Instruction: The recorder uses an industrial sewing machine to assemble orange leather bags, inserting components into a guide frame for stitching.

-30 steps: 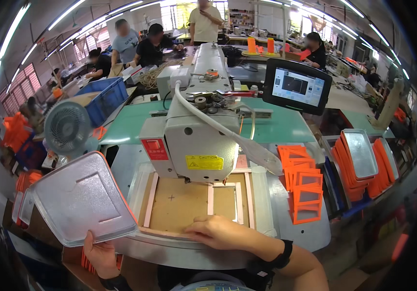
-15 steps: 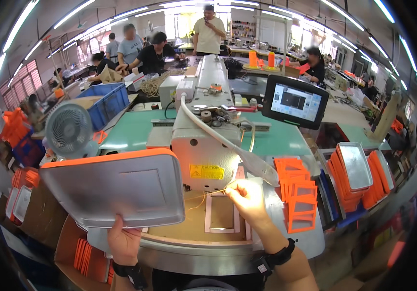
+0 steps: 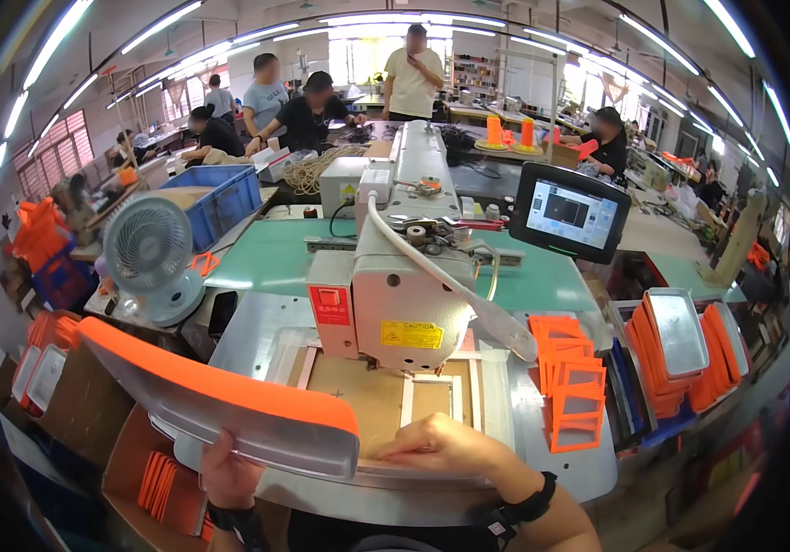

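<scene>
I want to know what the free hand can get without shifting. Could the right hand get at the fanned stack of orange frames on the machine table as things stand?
Probably yes. The right hand rests flat on the tan template, and the orange frames lie just to its right on the same table, with nothing between them.

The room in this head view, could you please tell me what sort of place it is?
Most likely a sewing workshop: an industrial sewing machine, stacks of orange frames, and other people at long tables.

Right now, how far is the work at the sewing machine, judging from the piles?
Looks done: a stack of orange frames lies right of the sewing machine. In hand: the left hand holds a grey panel with an orange edge, while the right hand presses on the wooden template under the needle. Left: more orange-edged pieces wait in the box below.
</scene>
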A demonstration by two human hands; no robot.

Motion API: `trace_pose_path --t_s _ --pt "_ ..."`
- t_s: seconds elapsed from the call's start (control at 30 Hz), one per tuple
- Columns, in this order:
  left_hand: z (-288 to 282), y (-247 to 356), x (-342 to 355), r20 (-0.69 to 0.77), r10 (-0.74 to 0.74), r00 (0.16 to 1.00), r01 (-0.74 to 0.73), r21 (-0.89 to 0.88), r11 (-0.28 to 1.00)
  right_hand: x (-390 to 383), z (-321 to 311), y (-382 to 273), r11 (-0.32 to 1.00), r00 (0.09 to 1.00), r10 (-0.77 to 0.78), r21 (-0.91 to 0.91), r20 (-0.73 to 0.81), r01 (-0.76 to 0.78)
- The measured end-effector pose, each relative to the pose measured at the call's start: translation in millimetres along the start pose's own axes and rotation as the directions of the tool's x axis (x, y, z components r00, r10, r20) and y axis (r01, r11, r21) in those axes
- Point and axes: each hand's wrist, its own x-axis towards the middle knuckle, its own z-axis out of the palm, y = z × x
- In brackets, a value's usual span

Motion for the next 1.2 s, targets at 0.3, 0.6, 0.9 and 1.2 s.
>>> trace_pose_path --t_s 0.3,0.6,0.9,1.2 --pt "40.6 -31.1 27.6 -0.185 0.03 0.982 -0.052 -0.117 0.992 -9.4 -32.6 21.8 0.996 0.72 -0.014 0.055 -0.694 0.072" --pt "21.8 -52.7 34.5 -0.243 0.052 0.969 -0.071 -0.069 0.995 10.6 -20.7 39.4 0.999 0.611 0.03 0.016 -0.791 -0.03" --pt "1.2 -21.1 18.6 -0.397 0.077 0.914 -0.096 -0.028 0.995 5.5 26.5 -5.7 0.998 1.0 0.022 0.051 0.0 -0.022" --pt "1.3 6.5 3.9 -0.649 0.167 0.742 -0.143 0.09 0.986 1.7 35.2 -45.3 0.997 0.983 -0.068 -0.027 0.173 0.074"
